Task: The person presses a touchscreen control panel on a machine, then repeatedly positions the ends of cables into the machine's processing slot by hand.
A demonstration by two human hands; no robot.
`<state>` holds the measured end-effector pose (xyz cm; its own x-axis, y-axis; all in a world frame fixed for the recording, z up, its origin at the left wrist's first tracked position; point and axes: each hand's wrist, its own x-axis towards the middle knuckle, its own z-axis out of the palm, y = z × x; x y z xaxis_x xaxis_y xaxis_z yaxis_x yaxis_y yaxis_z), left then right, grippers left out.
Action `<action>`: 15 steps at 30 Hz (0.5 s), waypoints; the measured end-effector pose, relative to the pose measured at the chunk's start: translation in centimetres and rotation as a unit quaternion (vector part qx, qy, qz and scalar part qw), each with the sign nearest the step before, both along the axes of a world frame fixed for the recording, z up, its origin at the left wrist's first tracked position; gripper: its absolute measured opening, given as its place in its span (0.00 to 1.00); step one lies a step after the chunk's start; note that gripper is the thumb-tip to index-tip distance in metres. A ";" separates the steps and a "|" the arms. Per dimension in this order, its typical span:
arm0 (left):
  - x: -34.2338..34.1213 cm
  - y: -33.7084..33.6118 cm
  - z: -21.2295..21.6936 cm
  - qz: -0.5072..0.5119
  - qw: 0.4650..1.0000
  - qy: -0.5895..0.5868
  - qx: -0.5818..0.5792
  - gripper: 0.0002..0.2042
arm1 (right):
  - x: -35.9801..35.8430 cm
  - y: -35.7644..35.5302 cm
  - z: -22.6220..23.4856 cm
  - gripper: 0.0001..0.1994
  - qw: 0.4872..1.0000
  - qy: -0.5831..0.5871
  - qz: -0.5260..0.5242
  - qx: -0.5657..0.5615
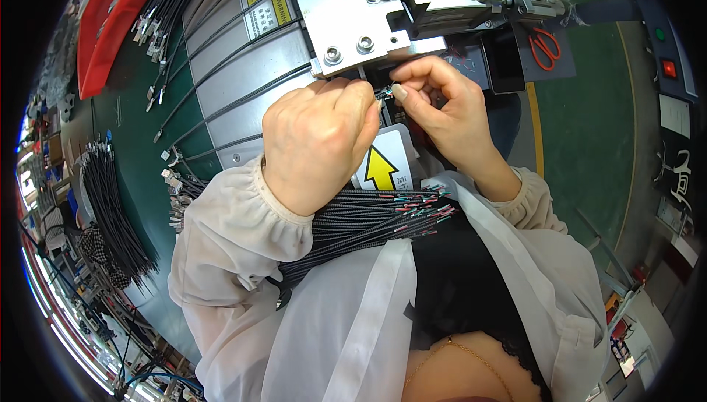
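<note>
My left hand (318,140) is closed, its thumb and fingertips pinching the end of a black braided cable (383,93). Short thin coloured wires fan out of that end. At these wires, the thumb and forefinger of my right hand (451,111) are pressed together. Both hands meet just under the front edge of a machine's metal block (335,15). My fingers partly hide the cable end. Against my body, below my hands, lies a thick bundle of black braided cables (353,218) with red and green wire tips.
More cables lie across a grey metal cover (221,71) with a warning label (266,8). A yellow arrow label (381,170) sits below my hands. Cables hang near a red tray (103,41). Red scissors (545,48) and a dark flat device (504,62) lie at right.
</note>
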<state>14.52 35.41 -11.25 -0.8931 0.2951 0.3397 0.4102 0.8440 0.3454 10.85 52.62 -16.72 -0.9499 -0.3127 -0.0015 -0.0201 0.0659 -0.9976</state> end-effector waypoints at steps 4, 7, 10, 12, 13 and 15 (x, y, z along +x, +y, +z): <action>0.0 -0.1 0.0 -0.006 1.000 0.007 0.010 0.05 | -0.2 0.2 0.4 0.02 0.999 -0.030 0.029 0.013; 0.2 -0.3 0.3 -0.012 0.999 -0.001 -0.030 0.05 | -0.3 0.2 0.5 0.03 0.993 -0.103 0.046 -0.014; 0.8 -1.1 -0.3 -0.022 0.999 0.018 -0.021 0.07 | -0.2 0.1 0.2 0.04 0.992 -0.117 0.045 -0.022; 1.1 -2.6 0.2 -0.047 0.998 0.014 -0.040 0.09 | -0.2 0.2 0.3 0.04 0.991 -0.122 0.039 -0.026; 1.4 -3.5 0.6 -0.065 0.996 0.011 -0.062 0.11 | -0.2 0.1 0.4 0.04 0.991 -0.126 0.041 -0.032; 1.8 -4.4 -0.2 -0.077 0.994 0.019 -0.075 0.13 | -0.1 0.0 0.4 0.04 0.990 -0.128 0.046 -0.035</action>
<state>16.35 30.98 -11.47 -0.8207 0.4764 0.3153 0.5486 0.8112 0.2023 10.77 52.64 -16.27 -0.8886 -0.4056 -0.2141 0.2318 0.0055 -0.9727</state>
